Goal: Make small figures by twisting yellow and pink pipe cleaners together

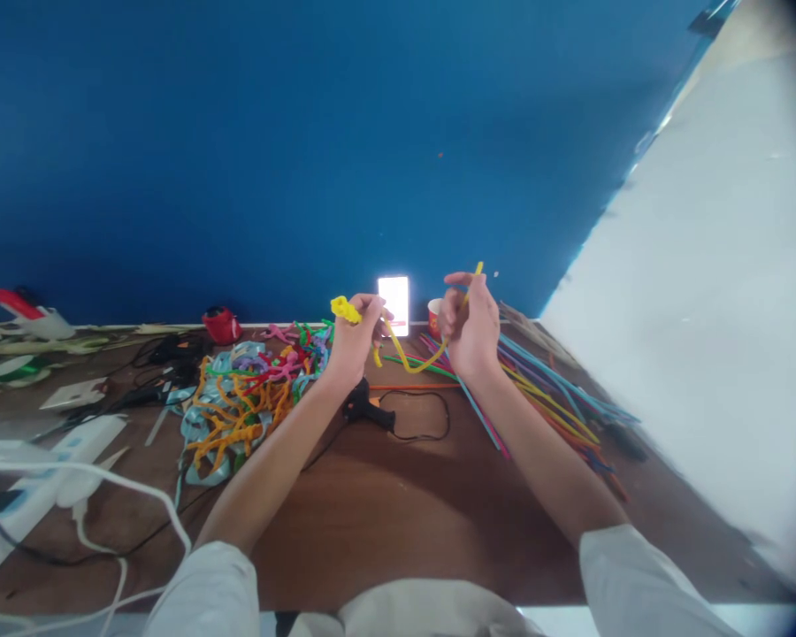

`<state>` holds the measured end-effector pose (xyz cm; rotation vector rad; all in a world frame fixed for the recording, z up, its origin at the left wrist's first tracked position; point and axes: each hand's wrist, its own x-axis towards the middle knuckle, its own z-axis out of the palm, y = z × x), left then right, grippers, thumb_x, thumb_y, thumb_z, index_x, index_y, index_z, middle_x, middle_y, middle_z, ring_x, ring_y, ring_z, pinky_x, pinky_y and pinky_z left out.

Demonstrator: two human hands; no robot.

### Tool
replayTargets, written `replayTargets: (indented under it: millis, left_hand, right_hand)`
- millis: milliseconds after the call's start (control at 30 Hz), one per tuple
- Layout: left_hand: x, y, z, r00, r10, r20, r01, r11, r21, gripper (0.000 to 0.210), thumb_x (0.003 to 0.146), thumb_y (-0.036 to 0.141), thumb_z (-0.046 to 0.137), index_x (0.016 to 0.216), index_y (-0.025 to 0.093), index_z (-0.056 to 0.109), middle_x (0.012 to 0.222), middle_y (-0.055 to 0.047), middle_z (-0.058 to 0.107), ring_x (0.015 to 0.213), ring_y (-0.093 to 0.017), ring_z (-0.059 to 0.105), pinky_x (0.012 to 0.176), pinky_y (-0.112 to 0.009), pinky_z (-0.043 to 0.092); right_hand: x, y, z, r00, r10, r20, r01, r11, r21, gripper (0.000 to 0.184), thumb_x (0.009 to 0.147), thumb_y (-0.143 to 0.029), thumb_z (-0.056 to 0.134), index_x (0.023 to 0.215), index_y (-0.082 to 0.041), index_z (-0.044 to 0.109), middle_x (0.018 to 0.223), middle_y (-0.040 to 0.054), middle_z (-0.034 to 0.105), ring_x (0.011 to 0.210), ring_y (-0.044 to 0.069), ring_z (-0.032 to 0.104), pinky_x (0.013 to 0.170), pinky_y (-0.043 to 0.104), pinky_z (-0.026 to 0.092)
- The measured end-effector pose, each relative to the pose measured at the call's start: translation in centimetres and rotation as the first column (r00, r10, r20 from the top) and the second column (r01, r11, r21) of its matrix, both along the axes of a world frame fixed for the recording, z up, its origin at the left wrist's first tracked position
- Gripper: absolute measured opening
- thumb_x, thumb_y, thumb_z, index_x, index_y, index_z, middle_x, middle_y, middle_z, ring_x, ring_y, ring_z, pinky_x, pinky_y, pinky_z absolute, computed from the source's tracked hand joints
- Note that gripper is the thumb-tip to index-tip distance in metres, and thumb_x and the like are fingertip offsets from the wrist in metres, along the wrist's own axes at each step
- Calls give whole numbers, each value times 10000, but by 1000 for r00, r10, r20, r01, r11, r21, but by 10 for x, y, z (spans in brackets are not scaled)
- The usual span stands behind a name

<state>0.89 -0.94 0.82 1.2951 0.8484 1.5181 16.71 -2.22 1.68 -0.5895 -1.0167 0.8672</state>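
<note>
My left hand (358,336) is closed around a yellow twisted pipe-cleaner figure (346,310), whose coiled top sticks out on the left. From that hand a long yellow pipe cleaner (411,367) sags in a curve across to my right hand (470,323). The right fingers are bent around its far part, and its tip points up above them. Both hands are raised over the table, in front of a bright upright screen (394,305). Inside the left fist, the middle of the figure is hidden.
A black glue gun (370,411) with its cord lies below the hands. Left is a heap of orange and coloured pipe-cleaner shapes (239,416); right, loose straight pipe cleaners (563,380). A power strip (46,487), red pot (221,326) and paper cup (433,317) stand around.
</note>
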Motion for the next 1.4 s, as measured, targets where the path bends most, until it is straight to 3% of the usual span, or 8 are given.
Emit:
replayTargets:
  millis: [100, 267, 433, 633, 900, 1100, 1400]
  left_hand:
    - [1, -2, -2, 998, 4, -55, 0, 997, 72, 227, 872, 399, 664, 886, 175, 625, 787, -19, 659, 593, -70, 585, 424, -162, 375]
    - [2, -4, -5, 991, 43, -127, -22, 987, 162, 262, 851, 456, 692, 890, 197, 671, 658, 15, 587, 567, -78, 536, 449, -177, 382]
    - [3, -4, -6, 989, 75, -131, -49, 980, 194, 263, 850, 466, 693, 886, 207, 669, 664, 13, 582, 587, -89, 548, 472, -192, 395]
    - [7, -8, -8, 993, 70, -91, -55, 987, 152, 272, 857, 473, 682, 903, 205, 677, 700, 8, 608, 576, -78, 541, 449, -180, 362]
    - [8, -4, -12, 995, 53, -81, -38, 984, 176, 257, 832, 451, 712, 881, 199, 701, 735, 1, 628, 664, -93, 568, 542, -190, 431]
    - [8, -3, -16, 992, 91, -83, -77, 984, 161, 256, 841, 456, 699, 915, 210, 704, 770, -1, 637, 657, -87, 554, 535, -189, 410]
    - [9, -3, -15, 996, 86, -27, -81, 986, 146, 269, 824, 464, 717, 887, 203, 697, 811, -9, 665, 657, -81, 556, 540, -191, 415]
  right_hand:
    - [-1, 1, -3, 993, -38, 108, 32, 998, 50, 380, 940, -600, 527, 866, -234, 598, 508, -91, 294, 418, 76, 193, 414, 257, 165]
    - [-8, -5, -8, 918, 12, 396, -28, 999, 34, 334, 979, -570, 466, 972, -244, 541, 578, -75, 357, 496, 96, 307, 485, 260, 267]
    - [-14, -10, -13, 809, -106, 578, 69, 994, 85, 276, 988, -506, 477, 882, -251, 470, 623, -57, 395, 543, 109, 371, 516, 266, 294]
    - [-23, -16, -14, 837, -167, 522, 112, 984, 136, 264, 966, -457, 543, 836, -233, 492, 666, -45, 474, 574, 103, 425, 535, 254, 337]
    - [-25, -14, -19, 902, -59, 428, 25, 996, 85, 273, 942, -451, 594, 817, -224, 508, 657, -48, 499, 547, 87, 429, 521, 243, 364]
    - [-24, -13, -17, 901, -3, 433, -22, 998, 53, 317, 908, -514, 625, 790, -234, 533, 592, -62, 440, 494, 90, 403, 469, 245, 342]
    - [-25, -12, -18, 896, 27, 444, -39, 999, 18, 355, 874, -582, 633, 871, -227, 651, 544, -67, 456, 456, 82, 400, 438, 238, 314]
